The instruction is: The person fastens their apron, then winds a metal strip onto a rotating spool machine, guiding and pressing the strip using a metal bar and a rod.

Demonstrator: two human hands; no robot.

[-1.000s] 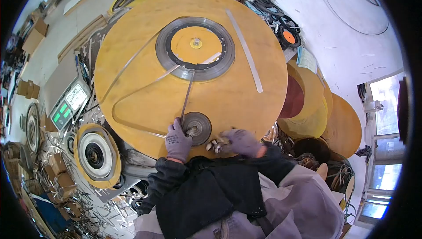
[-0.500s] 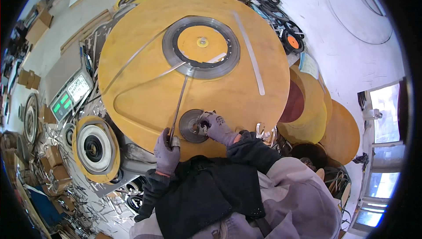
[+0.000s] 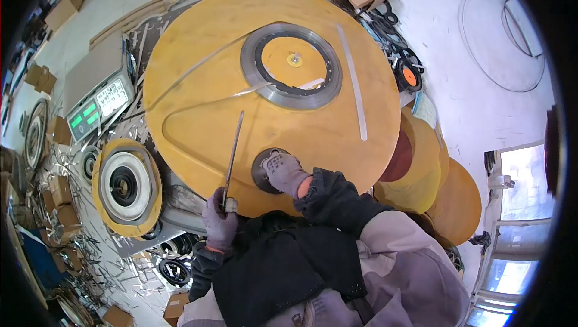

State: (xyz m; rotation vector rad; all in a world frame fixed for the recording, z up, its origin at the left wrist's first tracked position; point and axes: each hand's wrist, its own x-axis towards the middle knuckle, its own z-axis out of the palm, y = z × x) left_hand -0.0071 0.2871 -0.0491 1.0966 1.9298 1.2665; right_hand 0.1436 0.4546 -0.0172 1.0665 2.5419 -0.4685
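My left hand [image 3: 221,222], in a grey glove, is closed round the lower end of a thin, straight metal strip [image 3: 234,152] that slants up over the yellow round table [image 3: 205,140]. My right hand [image 3: 285,172], gloved alike, lies over a small grey coil of metal strip [image 3: 260,170] near the table's front edge. Its fingers curl down onto the coil, and the fingertips are hidden. Farther back lies a large grey ring-shaped coil [image 3: 251,65] round a central bolt [image 3: 294,58]. A loose strip loops from it across the left of the table.
A flat pale strip [image 3: 352,80] lies on the table's right side. To the left stand a scale with a green display [image 3: 84,119] and a white-and-black reel [image 3: 124,185]. Yellow discs [image 3: 459,200] lean at the right, and black rings [image 3: 385,26] are heaped behind.
The strip in my left hand has come away from the large coil, its upper end now lower. My left hand moved down and left; my right hand shifted left over the small coil.
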